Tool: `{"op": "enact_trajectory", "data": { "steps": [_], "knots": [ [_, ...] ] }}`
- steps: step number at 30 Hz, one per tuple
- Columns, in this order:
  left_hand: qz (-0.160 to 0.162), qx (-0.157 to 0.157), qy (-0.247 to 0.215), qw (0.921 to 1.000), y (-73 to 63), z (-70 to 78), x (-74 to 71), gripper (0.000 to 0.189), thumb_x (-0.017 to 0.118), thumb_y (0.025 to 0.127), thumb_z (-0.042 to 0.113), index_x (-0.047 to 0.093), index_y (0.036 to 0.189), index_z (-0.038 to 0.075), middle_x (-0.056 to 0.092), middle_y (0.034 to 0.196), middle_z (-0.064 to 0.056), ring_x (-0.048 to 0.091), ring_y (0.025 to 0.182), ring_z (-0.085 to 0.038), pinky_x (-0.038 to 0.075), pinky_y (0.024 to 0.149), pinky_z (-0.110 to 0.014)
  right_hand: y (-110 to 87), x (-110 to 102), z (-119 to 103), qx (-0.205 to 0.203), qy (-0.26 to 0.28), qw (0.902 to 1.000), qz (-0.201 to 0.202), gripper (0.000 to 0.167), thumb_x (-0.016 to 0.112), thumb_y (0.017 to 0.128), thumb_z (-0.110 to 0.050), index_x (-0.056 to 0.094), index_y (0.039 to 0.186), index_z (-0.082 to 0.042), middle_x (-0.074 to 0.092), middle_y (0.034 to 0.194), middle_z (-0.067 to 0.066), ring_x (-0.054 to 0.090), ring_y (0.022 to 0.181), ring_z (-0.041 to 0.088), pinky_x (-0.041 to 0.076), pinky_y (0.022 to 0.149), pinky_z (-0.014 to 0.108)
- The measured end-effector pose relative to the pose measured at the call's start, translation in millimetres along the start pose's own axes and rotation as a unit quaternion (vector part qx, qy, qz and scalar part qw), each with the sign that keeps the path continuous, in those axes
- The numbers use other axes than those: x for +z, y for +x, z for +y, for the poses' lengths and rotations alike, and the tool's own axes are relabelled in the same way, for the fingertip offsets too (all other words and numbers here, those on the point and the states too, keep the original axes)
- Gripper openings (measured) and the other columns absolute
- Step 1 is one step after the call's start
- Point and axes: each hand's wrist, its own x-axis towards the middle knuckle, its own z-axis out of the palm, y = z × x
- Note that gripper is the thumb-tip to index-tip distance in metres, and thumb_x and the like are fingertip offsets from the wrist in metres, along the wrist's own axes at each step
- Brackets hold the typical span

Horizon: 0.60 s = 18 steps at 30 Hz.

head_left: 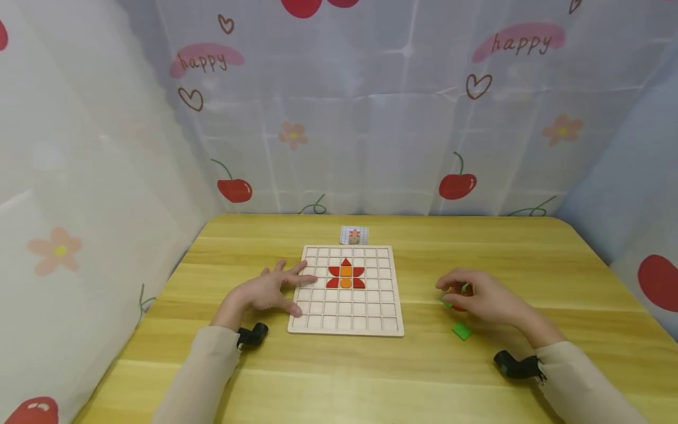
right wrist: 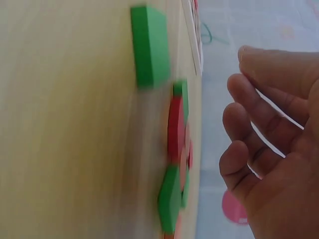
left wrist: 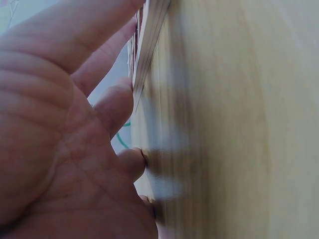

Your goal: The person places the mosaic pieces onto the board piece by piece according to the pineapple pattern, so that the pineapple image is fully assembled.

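A desk with streaky yellow wood grain stands against a creased white curtain printed with cherries, flowers, outlined hearts and the word "happy". On it lies a pale grid board, squarish, with recessed cells; a small printed card sits just behind it. Around the board's middle are flat pieces: a red triangle, an orange square, a roundish orange piece and curved red pieces on both sides. The left hand rests at the board's left edge, fingers spread. Right of the board, the right hand hovers over a loose pile of red and green pieces (thick-edged, seen from the wrist), its fingers loosely bent. A green four-sided tile lies nearby.
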Motion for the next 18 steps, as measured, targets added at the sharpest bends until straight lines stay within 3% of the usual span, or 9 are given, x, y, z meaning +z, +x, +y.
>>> {"op": "enact_trajectory", "data": {
  "steps": [8, 11, 15, 18],
  "knots": [
    [-0.008, 0.0, -0.009, 0.9999, 0.7, 2.6, -0.6, 0.078, 0.087, 0.077, 0.04, 0.054, 0.147, 0.046, 0.013, 0.174, 0.013, -0.019, 0.159, -0.038, -0.011, 0.118, -0.077, -23.7, -20.1, 31.5, 0.007, 0.053, 0.9981, 0.031, 0.023, 0.074, 0.096, -0.014, 0.072, 0.118, -0.01, 0.071, 0.105, 0.007, 0.057, 0.083, 0.01, 0.046, 0.064, 0.025],
    [-0.006, 0.006, -0.008, 0.9999, 1.6, 1.5, -0.4, 0.078, 0.088, 0.077, 0.04, 0.055, 0.147, 0.045, 0.014, 0.174, 0.011, -0.019, 0.159, -0.039, -0.011, 0.118, -0.077, -31.4, -27.4, 46.1, 0.022, 0.067, 0.9966, 0.044, 0.027, 0.075, 0.095, -0.013, 0.071, 0.121, -0.008, 0.071, 0.106, 0.006, 0.057, 0.084, 0.011, 0.047, 0.064, 0.025],
    [-0.003, 0.012, -0.002, 0.9999, 2.1, -1.0, -0.4, 0.078, 0.087, 0.077, 0.041, 0.055, 0.147, 0.044, 0.014, 0.174, 0.01, -0.017, 0.159, -0.039, -0.011, 0.118, -0.076, -37.1, -35.3, 64.9, 0.037, 0.071, 0.9964, 0.029, 0.034, 0.075, 0.094, -0.012, 0.069, 0.126, -0.004, 0.072, 0.111, -0.002, 0.06, 0.088, 0.007, 0.05, 0.07, 0.022],
    [-0.003, 0.011, -0.002, 0.9999, 1.6, -2.0, -0.2, 0.077, 0.087, 0.077, 0.041, 0.054, 0.148, 0.044, 0.014, 0.174, 0.01, -0.018, 0.159, -0.04, -0.012, 0.118, -0.076, -40.0, -40.7, 76.5, 0.041, 0.088, 0.9953, 0.003, 0.037, 0.075, 0.094, -0.01, 0.066, 0.129, 0.001, 0.069, 0.108, 0.001, 0.058, 0.086, 0.008, 0.05, 0.07, 0.021]
  ]
}}
